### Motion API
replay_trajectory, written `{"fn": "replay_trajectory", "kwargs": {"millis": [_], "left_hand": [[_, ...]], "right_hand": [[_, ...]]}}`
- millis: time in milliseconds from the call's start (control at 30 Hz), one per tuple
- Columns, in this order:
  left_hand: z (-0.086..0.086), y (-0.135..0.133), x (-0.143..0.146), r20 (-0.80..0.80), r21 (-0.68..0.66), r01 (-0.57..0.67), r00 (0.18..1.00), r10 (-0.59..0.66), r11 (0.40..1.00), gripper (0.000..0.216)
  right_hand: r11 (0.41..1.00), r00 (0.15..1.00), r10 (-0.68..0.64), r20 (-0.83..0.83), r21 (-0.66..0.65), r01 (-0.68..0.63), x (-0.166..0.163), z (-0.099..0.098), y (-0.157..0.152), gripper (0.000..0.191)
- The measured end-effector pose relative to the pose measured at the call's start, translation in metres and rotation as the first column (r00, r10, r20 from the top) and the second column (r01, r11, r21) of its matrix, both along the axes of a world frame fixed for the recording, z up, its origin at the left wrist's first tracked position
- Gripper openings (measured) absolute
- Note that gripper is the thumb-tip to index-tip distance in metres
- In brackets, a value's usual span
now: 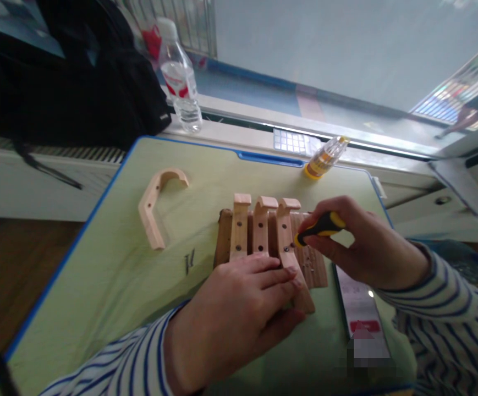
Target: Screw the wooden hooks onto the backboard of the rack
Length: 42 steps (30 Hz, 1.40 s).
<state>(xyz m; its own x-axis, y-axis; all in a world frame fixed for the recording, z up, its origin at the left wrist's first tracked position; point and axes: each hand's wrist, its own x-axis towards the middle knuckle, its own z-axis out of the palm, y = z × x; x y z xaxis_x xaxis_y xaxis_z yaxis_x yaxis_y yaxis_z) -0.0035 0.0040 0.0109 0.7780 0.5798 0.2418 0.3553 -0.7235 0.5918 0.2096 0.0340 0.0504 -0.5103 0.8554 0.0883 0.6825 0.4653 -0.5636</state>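
My right hand [354, 242] is closed around the black and yellow handle of a screwdriver [321, 228]. The tool's tip end is beside a dark screw in the rightmost wooden hook [285, 223]. My left hand [242, 308] lies across the lower part of the hooks, its fingers and thumb pressing on the rightmost one. Two more wooden hooks, a middle one [261, 223] and a left one [240, 223], stand side by side on a brown wooden board [315, 267], with dark screws in them. My left hand covers their lower ends.
A loose curved wooden hook [150, 206] and a few screws [189, 261] lie left on the green table [115, 264]. A phone [360, 308] lies at right. A glue bottle [325, 158] stands at the back edge; a water bottle [181, 82] and black bag [110, 82] are beyond.
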Motion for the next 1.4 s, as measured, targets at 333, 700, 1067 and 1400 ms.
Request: {"fn": "replay_trajectory", "kwargs": {"millis": [333, 700, 1067, 1400], "left_hand": [[-0.001, 0.0, 0.0, 0.011, 0.013, -0.005, 1.0, 0.005, 1.0, 0.027], [0.0, 0.001, 0.001, -0.011, -0.018, 0.022, 1.0, -0.023, 1.0, 0.028], [-0.001, 0.001, 0.0, -0.016, -0.041, 0.013, 1.0, -0.014, 0.999, 0.026], [-0.003, 0.0, 0.0, 0.007, -0.011, -0.012, 1.0, 0.012, 1.0, 0.024]], "right_hand": [[0.969, 0.963, -0.219, -0.158, 0.082, 0.234, -0.007, -0.018, -0.016, 0.025], [0.906, 0.933, -0.337, -0.128, 0.225, 0.358, -0.011, -0.025, -0.036, 0.031], [0.991, 0.998, 0.064, 0.026, 0.115, -0.067, -0.002, 0.0, -0.008, 0.043], [0.988, 0.996, -0.072, 0.053, 0.141, 0.064, -0.007, -0.004, -0.01, 0.033]]}}
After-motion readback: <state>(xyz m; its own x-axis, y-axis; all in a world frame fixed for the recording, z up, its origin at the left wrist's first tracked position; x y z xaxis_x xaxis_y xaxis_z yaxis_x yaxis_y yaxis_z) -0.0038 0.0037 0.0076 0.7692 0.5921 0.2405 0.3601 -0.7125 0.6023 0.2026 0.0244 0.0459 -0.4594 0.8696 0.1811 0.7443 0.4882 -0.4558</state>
